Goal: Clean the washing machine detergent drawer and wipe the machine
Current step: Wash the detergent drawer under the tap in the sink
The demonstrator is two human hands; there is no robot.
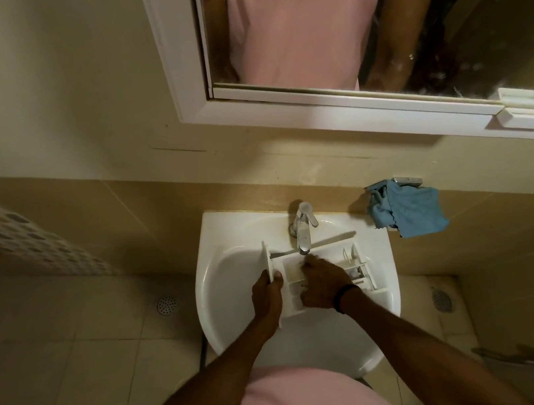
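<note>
A white detergent drawer (355, 270) lies across the basin of a white sink (221, 278), right under the chrome tap (302, 228). My left hand (267, 294) grips the drawer's front panel at its left end, thumb on the inner side. My right hand (324, 284) reaches into the drawer's middle compartments with the fingers pressed down inside; whether it holds anything is hidden. A dark band sits on my right wrist.
A blue cloth (407, 212) hangs on a holder on the wall right of the sink. A white-framed mirror (335, 18) is above. Floor drains (167, 304) lie on the tiled floor at both sides. A patterned tiled ledge (21, 239) stands at left.
</note>
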